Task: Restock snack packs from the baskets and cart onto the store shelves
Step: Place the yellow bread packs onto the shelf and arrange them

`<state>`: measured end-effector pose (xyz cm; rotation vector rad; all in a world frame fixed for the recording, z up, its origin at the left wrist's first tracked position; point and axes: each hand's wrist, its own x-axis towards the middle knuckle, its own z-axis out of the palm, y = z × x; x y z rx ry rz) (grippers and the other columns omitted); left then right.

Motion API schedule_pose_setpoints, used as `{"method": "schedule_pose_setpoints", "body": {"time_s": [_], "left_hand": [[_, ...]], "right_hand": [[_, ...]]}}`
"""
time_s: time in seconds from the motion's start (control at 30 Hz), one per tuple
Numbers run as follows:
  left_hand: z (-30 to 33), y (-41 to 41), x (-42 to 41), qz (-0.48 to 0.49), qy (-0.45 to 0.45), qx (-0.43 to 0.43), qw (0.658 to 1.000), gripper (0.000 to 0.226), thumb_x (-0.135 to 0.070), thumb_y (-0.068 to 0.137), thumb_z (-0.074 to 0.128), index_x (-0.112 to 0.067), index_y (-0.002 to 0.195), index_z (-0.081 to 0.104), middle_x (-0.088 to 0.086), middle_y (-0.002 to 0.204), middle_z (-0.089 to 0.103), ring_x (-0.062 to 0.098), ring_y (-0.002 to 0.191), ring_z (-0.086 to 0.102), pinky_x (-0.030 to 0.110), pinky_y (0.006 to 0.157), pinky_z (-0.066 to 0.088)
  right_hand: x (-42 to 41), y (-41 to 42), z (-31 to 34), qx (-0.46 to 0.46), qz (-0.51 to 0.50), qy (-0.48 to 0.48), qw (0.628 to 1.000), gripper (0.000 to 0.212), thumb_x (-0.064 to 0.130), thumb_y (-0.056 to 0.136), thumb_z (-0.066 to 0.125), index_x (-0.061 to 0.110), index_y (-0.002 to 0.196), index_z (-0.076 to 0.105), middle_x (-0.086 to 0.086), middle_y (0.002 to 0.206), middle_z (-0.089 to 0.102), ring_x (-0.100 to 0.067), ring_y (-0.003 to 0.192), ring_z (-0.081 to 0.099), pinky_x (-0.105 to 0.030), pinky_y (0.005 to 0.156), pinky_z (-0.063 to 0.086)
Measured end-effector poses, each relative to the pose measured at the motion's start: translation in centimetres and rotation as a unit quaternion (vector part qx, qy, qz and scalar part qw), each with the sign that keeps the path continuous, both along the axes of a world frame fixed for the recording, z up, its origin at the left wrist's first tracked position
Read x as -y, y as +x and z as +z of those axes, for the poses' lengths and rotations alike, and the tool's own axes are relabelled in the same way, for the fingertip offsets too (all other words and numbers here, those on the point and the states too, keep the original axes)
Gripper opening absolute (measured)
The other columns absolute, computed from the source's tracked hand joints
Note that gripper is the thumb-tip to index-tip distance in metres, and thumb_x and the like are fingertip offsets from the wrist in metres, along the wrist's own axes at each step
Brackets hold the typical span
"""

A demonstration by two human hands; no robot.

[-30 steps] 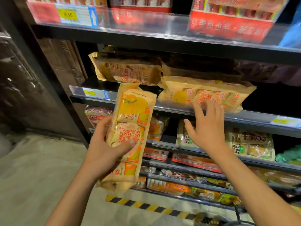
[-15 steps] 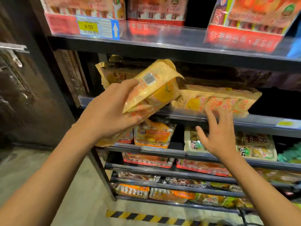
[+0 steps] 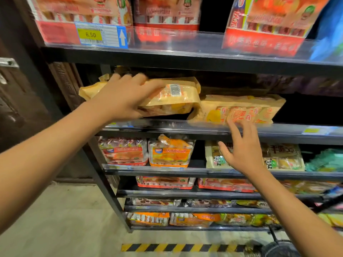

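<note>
My left hand grips a long yellow snack pack, barcode side up, lying flat on the left of the second shelf. It lies on top of another pack, mostly hidden beneath it. To its right a matching yellow pack rests on the same shelf. My right hand hovers with spread fingers in front of that shelf's edge, fingertips near the right pack's lower edge, holding nothing.
Red snack boxes fill the top shelf above a 6.50 price tag. Lower shelves hold orange and red packs and panda-print packs. A dark wall stands at left; a hazard stripe marks the floor.
My left hand has lifted the yellow pack from waist height, turned it flat and moved it onto the left of the second shelf. My right hand dropped slightly below the right pack.
</note>
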<state>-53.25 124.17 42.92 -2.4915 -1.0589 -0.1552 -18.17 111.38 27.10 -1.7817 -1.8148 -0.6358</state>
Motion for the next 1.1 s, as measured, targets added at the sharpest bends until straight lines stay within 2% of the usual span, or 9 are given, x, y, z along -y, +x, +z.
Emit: {"method": "schedule_pose_setpoints", "body": {"time_s": [0.13, 0.33, 0.43, 0.5, 0.63, 0.77, 0.83, 0.93, 1.1], "left_hand": [[0.0, 0.4, -1.4, 0.029, -0.056, -0.005, 0.998, 0.092, -0.045, 0.084, 0.077, -0.043, 0.153, 0.015, 0.01, 0.14, 0.053, 0.041, 0.122, 0.051, 0.06, 0.102, 0.035], [0.5, 0.8, -3.4, 0.008, -0.098, -0.018, 0.995, 0.092, -0.04, 0.088, 0.076, -0.035, 0.157, 0.015, 0.009, 0.127, 0.059, 0.03, 0.111, 0.058, 0.041, 0.083, 0.045], [-0.2, 0.8, -4.2, 0.006, -0.101, -0.007, 0.995, 0.091, -0.038, 0.089, 0.075, -0.037, 0.156, 0.013, 0.008, 0.124, 0.061, 0.029, 0.106, 0.061, 0.042, 0.079, 0.053], [-1.0, 0.9, -4.4, 0.011, -0.111, -0.007, 0.994, 0.091, -0.039, 0.089, 0.073, -0.039, 0.155, 0.011, 0.008, 0.125, 0.061, 0.031, 0.109, 0.06, 0.047, 0.085, 0.054], [-2.5, 1.0, -4.1, 0.036, -0.147, -0.022, 0.988, 0.092, -0.036, 0.093, 0.07, -0.035, 0.16, 0.008, 0.012, 0.153, 0.042, 0.038, 0.132, 0.047, 0.051, 0.109, 0.038], [-3.1, 0.7, -4.0, 0.094, -0.129, -0.024, 0.987, 0.085, -0.033, 0.097, 0.064, -0.035, 0.161, 0.007, 0.019, 0.15, 0.038, 0.042, 0.136, 0.04, 0.053, 0.113, 0.035], [-3.5, 0.5, -3.9, 0.118, -0.129, -0.012, 0.985, 0.081, -0.042, 0.1, 0.058, -0.032, 0.162, 0.008, 0.021, 0.152, 0.036, 0.044, 0.138, 0.036, 0.056, 0.115, 0.03], [-4.1, 0.4, -3.3, 0.114, -0.138, 0.03, 0.983, 0.081, -0.064, 0.098, 0.047, -0.03, 0.163, 0.012, 0.02, 0.155, 0.035, 0.044, 0.141, 0.034, 0.056, 0.117, 0.026], [-5.3, 1.9, -2.8, 0.091, -0.084, 0.07, 0.99, 0.072, -0.062, 0.099, 0.044, -0.026, 0.159, 0.027, 0.019, 0.152, 0.042, 0.044, 0.136, 0.04, 0.057, 0.116, 0.03]], "right_hand": [[-0.3, -0.1, -0.2, -0.001, -0.012, -0.012, 1.0, 0.073, 0.041, 0.092, 0.064, 0.006, 0.153, 0.041, -0.021, 0.134, 0.043, -0.044, 0.124, 0.043, -0.063, 0.108, 0.038], [-0.3, -0.2, -0.4, -0.004, -0.021, -0.021, 1.0, 0.074, 0.04, 0.091, 0.067, 0.006, 0.152, 0.041, -0.023, 0.135, 0.042, -0.047, 0.127, 0.042, -0.064, 0.108, 0.038], [-0.3, -0.2, -0.4, -0.008, -0.026, -0.03, 0.999, 0.073, 0.041, 0.091, 0.066, 0.007, 0.151, 0.041, -0.023, 0.137, 0.042, -0.048, 0.13, 0.041, -0.064, 0.109, 0.038], [-0.3, -0.2, -0.4, -0.007, -0.024, -0.036, 0.999, 0.074, 0.042, 0.091, 0.065, 0.007, 0.152, 0.041, -0.023, 0.139, 0.042, -0.047, 0.132, 0.04, -0.064, 0.11, 0.037], [-0.1, -0.1, -0.5, -0.008, -0.029, -0.042, 0.999, 0.078, 0.039, 0.089, 0.071, 0.008, 0.154, 0.039, -0.023, 0.141, 0.041, -0.047, 0.135, 0.038, -0.065, 0.112, 0.035], [-0.2, 0.0, -0.5, -0.014, -0.031, -0.049, 0.998, 0.078, 0.04, 0.09, 0.07, 0.009, 0.154, 0.039, -0.023, 0.141, 0.041, -0.047, 0.134, 0.04, -0.064, 0.11, 0.037], [-0.2, -0.1, -0.6, -0.019, -0.034, -0.046, 0.998, 0.078, 0.04, 0.089, 0.07, 0.009, 0.154, 0.039, -0.023, 0.142, 0.041, -0.047, 0.135, 0.039, -0.065, 0.11, 0.036], [-0.5, -0.3, -0.8, -0.019, -0.042, -0.043, 0.998, 0.078, 0.041, 0.09, 0.071, 0.01, 0.154, 0.04, -0.023, 0.143, 0.04, -0.048, 0.138, 0.036, -0.066, 0.113, 0.033], [-0.8, -0.7, -1.0, -0.03, -0.055, -0.042, 0.997, 0.074, 0.046, 0.091, 0.062, 0.009, 0.152, 0.042, -0.026, 0.144, 0.041, -0.049, 0.138, 0.035, -0.067, 0.113, 0.033]]}}
